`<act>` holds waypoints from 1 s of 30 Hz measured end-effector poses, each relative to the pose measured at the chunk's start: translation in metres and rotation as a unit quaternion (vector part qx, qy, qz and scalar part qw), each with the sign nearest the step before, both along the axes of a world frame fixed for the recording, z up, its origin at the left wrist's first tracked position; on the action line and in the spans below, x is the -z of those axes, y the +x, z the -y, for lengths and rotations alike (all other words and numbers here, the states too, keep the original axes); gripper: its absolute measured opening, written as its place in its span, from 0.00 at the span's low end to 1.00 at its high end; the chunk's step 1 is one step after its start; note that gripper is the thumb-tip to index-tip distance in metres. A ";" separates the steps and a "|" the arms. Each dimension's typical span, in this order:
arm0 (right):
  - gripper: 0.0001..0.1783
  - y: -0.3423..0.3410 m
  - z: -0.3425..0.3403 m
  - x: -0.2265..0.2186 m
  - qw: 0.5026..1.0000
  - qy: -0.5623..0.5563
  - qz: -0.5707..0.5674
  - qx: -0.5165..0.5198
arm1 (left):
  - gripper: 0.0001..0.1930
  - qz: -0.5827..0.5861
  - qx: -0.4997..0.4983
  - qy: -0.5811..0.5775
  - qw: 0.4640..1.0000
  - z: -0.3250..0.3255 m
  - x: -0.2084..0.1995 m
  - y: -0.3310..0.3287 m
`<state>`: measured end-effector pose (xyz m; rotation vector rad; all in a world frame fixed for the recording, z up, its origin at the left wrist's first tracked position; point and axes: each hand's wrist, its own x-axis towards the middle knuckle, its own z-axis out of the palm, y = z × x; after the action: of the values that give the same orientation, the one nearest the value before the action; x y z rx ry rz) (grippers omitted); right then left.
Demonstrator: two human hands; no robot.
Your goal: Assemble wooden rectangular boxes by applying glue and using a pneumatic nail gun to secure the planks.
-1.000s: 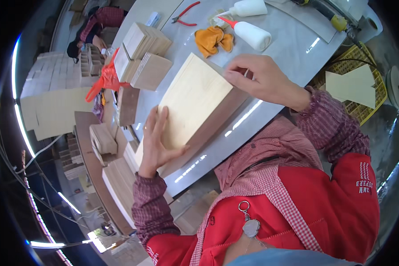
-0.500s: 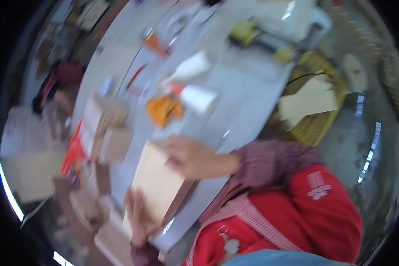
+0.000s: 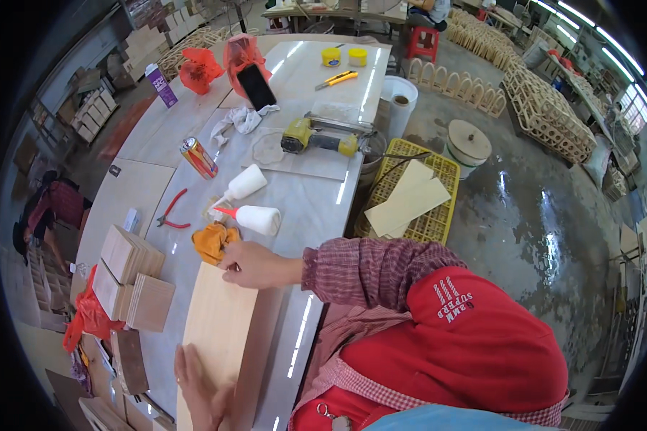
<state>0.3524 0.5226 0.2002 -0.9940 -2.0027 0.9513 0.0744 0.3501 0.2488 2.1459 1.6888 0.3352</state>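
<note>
A long pale wooden box or block (image 3: 219, 309) lies on the table in front of me, its smooth top facing up. My left hand (image 3: 203, 388) rests on its near end with fingers stretched out along the wood. Over the far end, my right hand (image 3: 255, 264) has curled fingers; whether anything is in them is hidden. Just beyond those fingers is a crumpled orange cloth (image 3: 210, 244). Two white squeeze bottles, one with a red tip (image 3: 259, 220) and another (image 3: 246, 182), lie past the cloth.
Stacked wooden pieces (image 3: 133, 269) and red-handled pliers (image 3: 172, 212) are on the left. Farther off are a can (image 3: 198, 158), a nail gun (image 3: 320, 140) and a phone (image 3: 256, 87). A yellow crate (image 3: 449, 208) with boards stands right of the table. Another person (image 3: 54, 205) bends at far left.
The view has tilted up and steadied, showing more of the workshop. My right hand has moved to the box's far end beside the orange cloth; my left hand stays on the near end.
</note>
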 end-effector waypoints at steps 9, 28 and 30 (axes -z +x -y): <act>0.11 0.006 0.004 -0.005 0.999 -0.029 -0.003 0.028 | 0.28 0.173 -0.362 0.182 0.898 0.142 0.108 -0.158; 0.16 0.004 0.003 -0.010 0.996 -0.075 -0.038 0.015 | 0.25 -0.113 -0.405 0.119 0.900 0.120 -0.013 -0.055; 0.16 0.004 0.002 -0.011 0.995 -0.084 -0.045 0.013 | 0.35 -0.097 -0.317 0.131 0.934 0.081 -0.035 -0.026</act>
<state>0.3565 0.5204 0.2115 -1.0459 -1.8541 1.1453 0.0481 0.2687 0.2841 1.7807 2.5644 0.5645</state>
